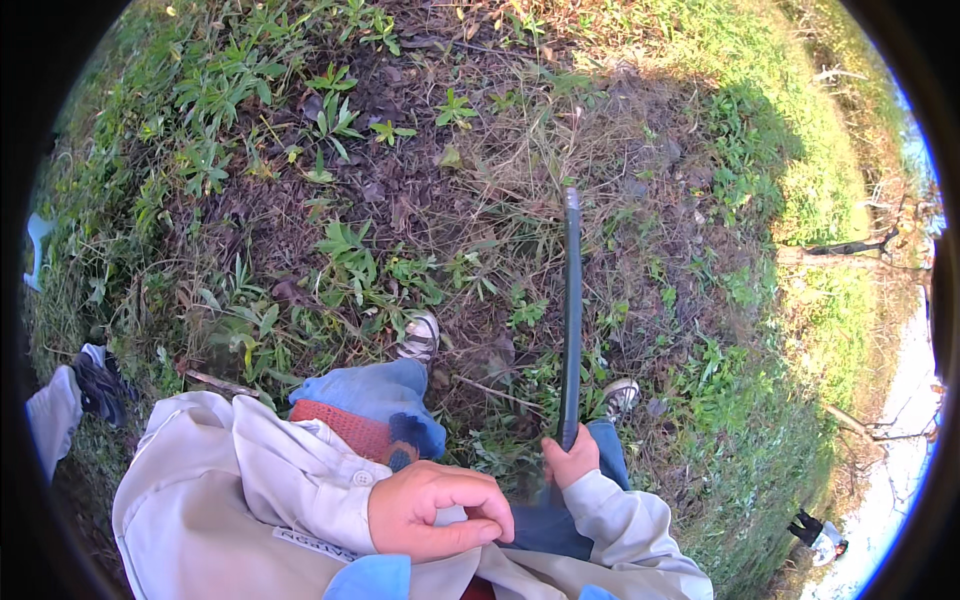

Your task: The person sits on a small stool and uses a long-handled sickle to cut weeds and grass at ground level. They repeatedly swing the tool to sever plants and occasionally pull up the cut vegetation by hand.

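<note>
My right hand (571,455) is closed around a long, dark, slightly curved tool with a pole-like shape (572,300), whose pale tip points away from me over the ground. My left hand (442,510) is held in front of my chest with its fingers curled and the thumb near the index finger; nothing shows in it. Below, my shoes (418,336) stand on the weedy ground, one on each side of the view's middle. A red knitted cloth (341,427) shows beside my blue trouser leg.
Green weeds (349,259), dry grass and dead leaves cover the ground. A thin stick (221,382) lies at the left. Part of a person (49,420) shows at the left edge. Another person (821,536) stands far off at the lower right, near bare branches (847,259).
</note>
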Action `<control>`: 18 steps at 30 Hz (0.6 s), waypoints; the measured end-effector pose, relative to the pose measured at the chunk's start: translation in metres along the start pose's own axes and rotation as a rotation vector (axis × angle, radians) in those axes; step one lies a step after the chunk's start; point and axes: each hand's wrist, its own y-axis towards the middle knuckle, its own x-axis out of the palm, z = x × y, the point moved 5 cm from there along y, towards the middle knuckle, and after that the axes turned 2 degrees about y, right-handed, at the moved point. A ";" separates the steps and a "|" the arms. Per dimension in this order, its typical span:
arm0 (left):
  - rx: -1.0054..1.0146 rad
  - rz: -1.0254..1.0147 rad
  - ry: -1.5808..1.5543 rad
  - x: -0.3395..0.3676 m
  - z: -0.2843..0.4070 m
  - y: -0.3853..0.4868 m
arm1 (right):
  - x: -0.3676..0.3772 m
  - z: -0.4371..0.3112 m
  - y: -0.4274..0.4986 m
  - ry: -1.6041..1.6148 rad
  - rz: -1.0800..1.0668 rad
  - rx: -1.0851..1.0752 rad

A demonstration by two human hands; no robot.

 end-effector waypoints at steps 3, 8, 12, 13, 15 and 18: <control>-0.016 0.021 0.010 0.002 -0.001 -0.001 | -0.017 0.001 -0.028 -0.323 0.035 -0.151; 0.020 0.034 0.016 0.008 -0.003 0.000 | -0.033 -0.017 -0.034 -0.641 0.096 -0.483; 0.040 0.028 0.042 0.009 -0.004 0.001 | -0.041 -0.062 0.013 -0.643 0.198 -0.595; 0.050 0.019 0.047 0.009 -0.003 0.001 | -0.043 -0.079 0.026 -0.645 0.256 -0.642; 0.036 0.032 0.038 0.009 -0.005 0.000 | -0.039 -0.113 0.061 -0.570 0.323 -0.618; 0.012 0.019 0.009 0.009 -0.004 0.005 | -0.041 -0.145 0.117 -0.546 0.450 -0.594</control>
